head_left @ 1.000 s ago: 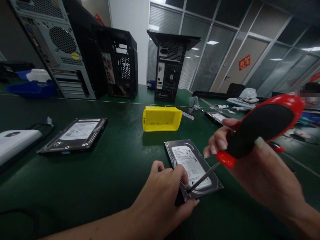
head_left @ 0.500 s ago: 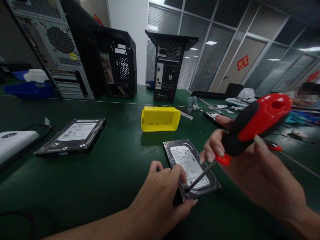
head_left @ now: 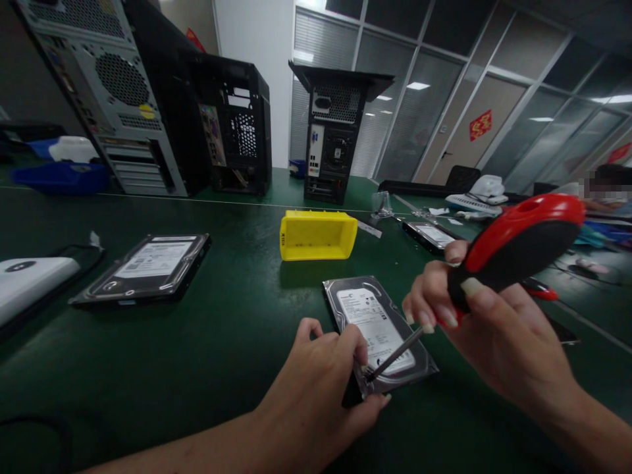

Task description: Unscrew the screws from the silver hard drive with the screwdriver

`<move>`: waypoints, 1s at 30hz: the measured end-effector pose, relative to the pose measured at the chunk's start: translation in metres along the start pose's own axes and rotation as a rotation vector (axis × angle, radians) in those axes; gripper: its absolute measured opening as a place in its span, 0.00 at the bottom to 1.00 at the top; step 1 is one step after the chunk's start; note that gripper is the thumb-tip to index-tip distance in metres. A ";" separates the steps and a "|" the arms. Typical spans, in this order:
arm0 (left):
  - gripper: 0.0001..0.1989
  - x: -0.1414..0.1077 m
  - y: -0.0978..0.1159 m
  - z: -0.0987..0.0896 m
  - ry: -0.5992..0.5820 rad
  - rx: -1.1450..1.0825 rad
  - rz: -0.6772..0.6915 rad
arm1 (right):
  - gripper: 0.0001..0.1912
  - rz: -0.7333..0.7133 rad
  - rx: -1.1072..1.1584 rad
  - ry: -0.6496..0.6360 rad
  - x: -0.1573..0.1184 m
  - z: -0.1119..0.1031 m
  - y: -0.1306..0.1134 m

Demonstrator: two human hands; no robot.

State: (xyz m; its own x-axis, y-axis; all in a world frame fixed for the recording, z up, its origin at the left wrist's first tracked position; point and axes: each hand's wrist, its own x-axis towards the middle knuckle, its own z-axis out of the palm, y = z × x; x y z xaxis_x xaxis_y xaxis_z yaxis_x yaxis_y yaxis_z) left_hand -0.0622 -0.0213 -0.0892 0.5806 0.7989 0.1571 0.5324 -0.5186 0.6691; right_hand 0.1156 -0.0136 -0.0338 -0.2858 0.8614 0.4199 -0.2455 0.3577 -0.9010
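Glass partitions (head_left: 412,122) behind a green workbench (head_left: 237,322) with 3 computer cases (head_left: 336,141) mark an office-like electronics workshop.

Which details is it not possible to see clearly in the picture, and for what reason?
All in the head view:
- Whether the screwdriver tip sits in a screw: too small and dark, close to the left hand.
- Fine print on the label of the drive: too small.
- Part of the red-ended object: hidden by the right hand and screwdriver.
- Rest of the white box: cut off by the left edge.
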 end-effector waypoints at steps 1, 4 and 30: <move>0.12 0.000 -0.001 0.001 0.010 0.002 0.005 | 0.08 0.004 0.010 -0.003 -0.001 0.000 0.000; 0.12 0.001 -0.002 0.002 0.023 0.014 0.006 | 0.10 0.004 0.030 -0.014 -0.001 0.000 0.000; 0.18 -0.002 0.002 0.000 -0.095 0.322 -0.002 | 0.08 -0.018 -0.050 0.040 -0.002 0.000 -0.001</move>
State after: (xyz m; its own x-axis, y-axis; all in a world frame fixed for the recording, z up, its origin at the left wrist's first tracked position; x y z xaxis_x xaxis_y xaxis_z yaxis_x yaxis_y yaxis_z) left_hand -0.0621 -0.0238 -0.0883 0.6260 0.7760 0.0770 0.6922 -0.5985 0.4033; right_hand 0.1160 -0.0156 -0.0337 -0.2438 0.8683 0.4320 -0.2036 0.3897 -0.8982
